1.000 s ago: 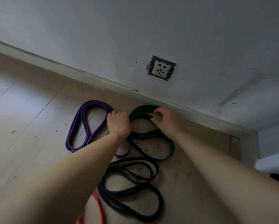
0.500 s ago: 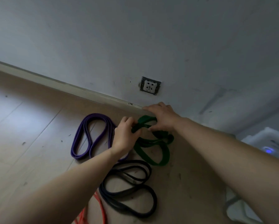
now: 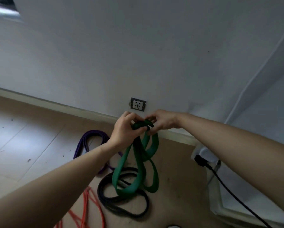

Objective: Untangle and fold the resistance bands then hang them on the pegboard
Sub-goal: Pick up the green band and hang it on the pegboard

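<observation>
A green resistance band hangs in twisted loops from both my hands, lifted off the wooden floor. My left hand grips its top bunch from the left, and my right hand pinches the same bunch from the right. On the floor lie a purple band to the left, a black band under the green loops, and an orange band at the bottom. No pegboard is in view.
A grey wall with a power socket and a baseboard runs behind my hands. At the right stands a white appliance with a black cable plugged into it. Bare wooden floor spreads to the left.
Both hands have lifted the green band off the floor, so its loops now hang down. My view has tilted upward, showing more wall.
</observation>
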Action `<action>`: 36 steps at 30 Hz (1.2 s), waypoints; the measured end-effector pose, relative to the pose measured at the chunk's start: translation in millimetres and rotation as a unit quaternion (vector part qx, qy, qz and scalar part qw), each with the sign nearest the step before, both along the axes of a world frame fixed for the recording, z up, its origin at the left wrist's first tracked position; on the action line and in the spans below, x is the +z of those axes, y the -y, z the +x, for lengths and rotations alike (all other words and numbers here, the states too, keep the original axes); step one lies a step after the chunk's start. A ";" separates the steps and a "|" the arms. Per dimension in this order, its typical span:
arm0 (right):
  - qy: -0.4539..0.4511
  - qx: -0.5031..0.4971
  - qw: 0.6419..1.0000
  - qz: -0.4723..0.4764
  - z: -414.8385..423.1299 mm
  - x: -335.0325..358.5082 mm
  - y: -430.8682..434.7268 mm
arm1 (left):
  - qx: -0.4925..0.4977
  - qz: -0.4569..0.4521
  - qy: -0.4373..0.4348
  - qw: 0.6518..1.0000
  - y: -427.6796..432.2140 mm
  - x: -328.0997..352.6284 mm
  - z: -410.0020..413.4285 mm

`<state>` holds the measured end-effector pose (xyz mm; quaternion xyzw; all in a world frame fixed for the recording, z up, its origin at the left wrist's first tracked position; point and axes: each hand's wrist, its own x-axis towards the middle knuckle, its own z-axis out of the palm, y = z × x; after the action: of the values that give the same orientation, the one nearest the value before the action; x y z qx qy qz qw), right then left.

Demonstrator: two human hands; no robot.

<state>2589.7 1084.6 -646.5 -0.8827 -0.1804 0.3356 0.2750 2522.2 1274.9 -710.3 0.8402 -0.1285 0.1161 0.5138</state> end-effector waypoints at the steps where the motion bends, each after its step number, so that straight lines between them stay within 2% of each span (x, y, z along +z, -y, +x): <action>1: -0.005 -0.013 0.999 0.029 -5.7 8.3 1.3 | -0.009 -0.004 0.002 1.000 -3.3 12.0 -3.2; 10: 0.002 -0.056 0.984 0.170 -55.7 83.6 5.4 | -0.041 0.003 0.049 0.998 -23.0 108.0 -42.8; 16: 0.029 -0.079 0.954 0.286 -96.5 137.0 -1.9 | -0.038 0.015 -0.020 0.999 -40.2 170.5 -64.8; 20: 0.059 -0.084 0.928 0.359 -119.1 168.3 -14.9 | -0.074 -0.021 -0.065 0.995 -41.3 204.1 -84.3; 24: 0.111 -0.106 0.901 0.406 -134.4 196.1 -22.3 | -0.084 -0.033 -0.089 0.992 -43.4 224.5 -99.8; 31: 0.151 -0.155 0.861 0.461 -132.4 268.1 -27.1 | -0.103 -0.121 -0.150 0.976 -44.1 266.5 -98.5; 36: 0.213 -0.197 0.827 0.482 -115.6 332.7 -17.7 | -0.095 -0.145 -0.101 0.980 -38.9 327.3 -84.0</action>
<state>2474.1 1102.4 -313.9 -0.7044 -0.1954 -0.0513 0.6804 2438.2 1313.8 -383.0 0.7481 -0.1373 -0.0012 0.6492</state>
